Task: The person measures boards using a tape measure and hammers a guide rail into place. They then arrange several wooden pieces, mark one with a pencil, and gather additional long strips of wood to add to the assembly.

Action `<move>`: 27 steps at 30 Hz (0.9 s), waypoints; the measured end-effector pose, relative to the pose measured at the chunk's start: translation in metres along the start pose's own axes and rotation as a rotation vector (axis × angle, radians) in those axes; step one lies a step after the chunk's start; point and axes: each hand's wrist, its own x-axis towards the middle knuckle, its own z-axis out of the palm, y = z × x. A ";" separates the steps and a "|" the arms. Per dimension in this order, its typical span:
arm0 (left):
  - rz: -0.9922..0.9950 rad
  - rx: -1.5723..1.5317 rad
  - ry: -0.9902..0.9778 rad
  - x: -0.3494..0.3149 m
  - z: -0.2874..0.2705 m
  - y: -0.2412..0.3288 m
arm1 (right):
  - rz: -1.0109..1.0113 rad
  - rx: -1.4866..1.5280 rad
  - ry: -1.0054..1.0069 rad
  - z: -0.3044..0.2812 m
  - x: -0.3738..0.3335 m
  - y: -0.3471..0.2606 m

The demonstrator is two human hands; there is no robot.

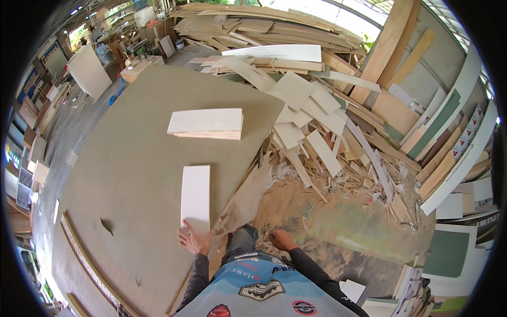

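My left hand [194,242] spans the near end of a white rectangular board [195,193] that lies lengthwise on a large grey-brown sheet [137,174]. Its fingers are at the board's left edge and the thumb is near the right. Farther up the same sheet rests a stack of white-faced boards [206,122], set crosswise, with pale wood edges showing. My right hand [283,240] hangs beside my body over the dusty ground, apart from the boards. Its fingers are curled closed, and whatever may be inside them is hidden.
A heap of wood offcuts [317,113] spreads right of the sheet. Longer planks [264,26] are piled behind it, and tall panels [388,47] lean at the right. A wooden strip [87,259] lies along the sheet's left side. Sawdust [296,206] covers the ground at right.
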 end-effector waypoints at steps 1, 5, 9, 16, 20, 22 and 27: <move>-0.005 0.010 0.006 0.003 -0.001 0.001 | 0.032 0.016 0.030 -0.007 0.011 0.011; -0.019 0.052 -0.015 -0.001 -0.013 -0.005 | 0.137 0.058 0.057 -0.035 0.049 0.043; 0.021 0.142 0.074 -0.004 -0.006 0.002 | 0.262 0.020 0.041 -0.055 0.086 0.071; 0.065 0.126 0.105 -0.003 0.008 -0.024 | 0.122 0.037 0.043 -0.067 0.178 0.057; 0.023 0.121 0.079 -0.008 -0.019 0.006 | 0.094 0.066 0.010 -0.076 0.212 0.051; 0.037 0.103 0.099 -0.006 -0.023 0.012 | 0.125 0.127 -0.007 -0.080 0.229 0.056; 0.007 0.032 0.145 -0.008 -0.023 0.010 | 0.056 0.040 0.071 -0.098 0.271 0.069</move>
